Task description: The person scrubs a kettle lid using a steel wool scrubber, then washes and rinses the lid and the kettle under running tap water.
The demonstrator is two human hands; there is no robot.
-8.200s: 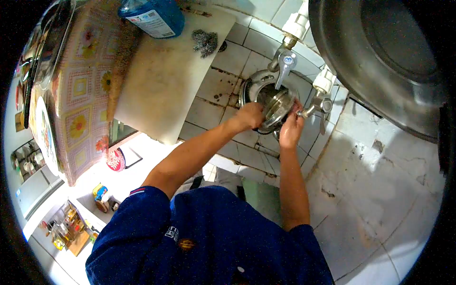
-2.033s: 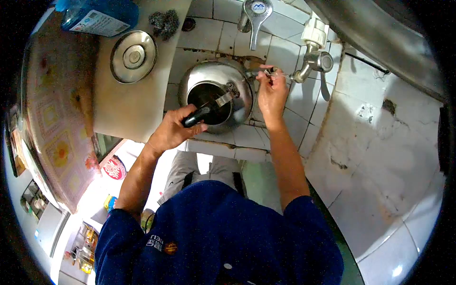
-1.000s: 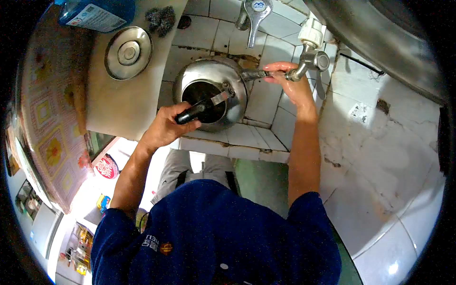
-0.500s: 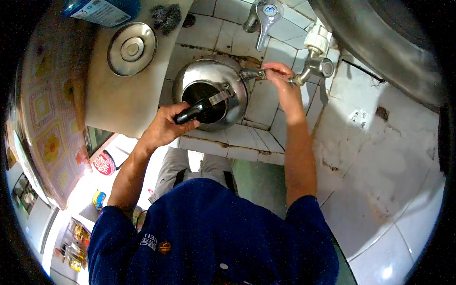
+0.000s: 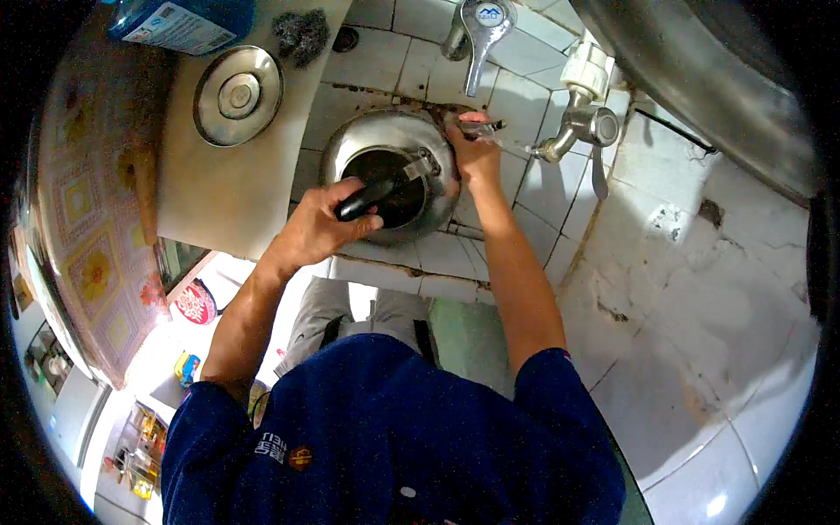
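A stainless-steel kettle (image 5: 381, 131) without its lid sits in the tiled basin, its dark round opening facing up. My left hand (image 5: 324, 223) is closed around the kettle's black handle (image 5: 363, 201) on the near left side. On the far right, my right hand (image 5: 475, 157) wraps round the base of the kettle's spout (image 5: 481, 128), fingers closed. Just right of it, a metal tap (image 5: 573, 131) points toward the spout, and a thin stream of clear water runs between them. The right hand's fingertips are partly hidden behind the spout.
Left of the basin, a ledge (image 5: 223, 188) bears a round metal lid (image 5: 262, 105), a dark scouring pad (image 5: 300, 37) and a blue bottle (image 5: 188, 26). A second tap (image 5: 486, 35) stands at the back. A large metal vessel (image 5: 717, 96) leans in at the upper right.
My right hand has moved left, from the spout's tip near the tap to the spout's base. My left hand stays on the handle, and the kettle has barely shifted.
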